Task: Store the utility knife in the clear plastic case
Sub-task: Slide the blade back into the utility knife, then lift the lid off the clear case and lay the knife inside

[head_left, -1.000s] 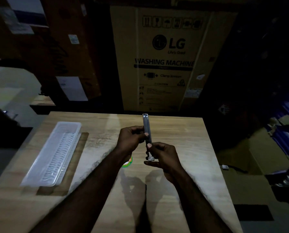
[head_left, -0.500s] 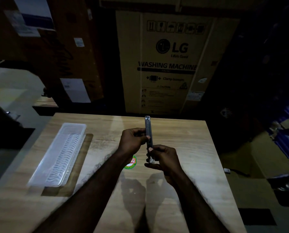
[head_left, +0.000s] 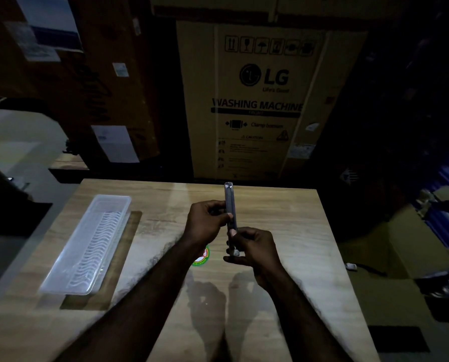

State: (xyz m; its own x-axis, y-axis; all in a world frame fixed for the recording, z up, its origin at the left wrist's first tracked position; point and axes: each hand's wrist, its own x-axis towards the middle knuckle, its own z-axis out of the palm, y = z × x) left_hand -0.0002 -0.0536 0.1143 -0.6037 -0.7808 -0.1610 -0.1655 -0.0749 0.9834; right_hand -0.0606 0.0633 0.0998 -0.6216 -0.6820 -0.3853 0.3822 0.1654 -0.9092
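A slim grey utility knife (head_left: pixel 230 202) is held upright above the middle of the wooden table (head_left: pixel 291 231). My left hand (head_left: pixel 206 223) pinches its middle from the left. My right hand (head_left: pixel 254 250) grips its lower end, and the bottom tip pokes out below my fingers. No blade is discernible in the dim light. The clear plastic case (head_left: pixel 87 244), a long open tray with a wavy ribbed floor, lies on the left side of the table, well apart from both hands.
A round green and red sticker (head_left: pixel 202 258) shows on the table under my left wrist. A large LG washing machine carton (head_left: pixel 265 100) stands right behind the table's far edge, with darker cartons to its left. Clutter lies on the floor at right.
The knife and both hands stay in the same grip; my right hand has slid slightly up the handle. The view has shifted a little.
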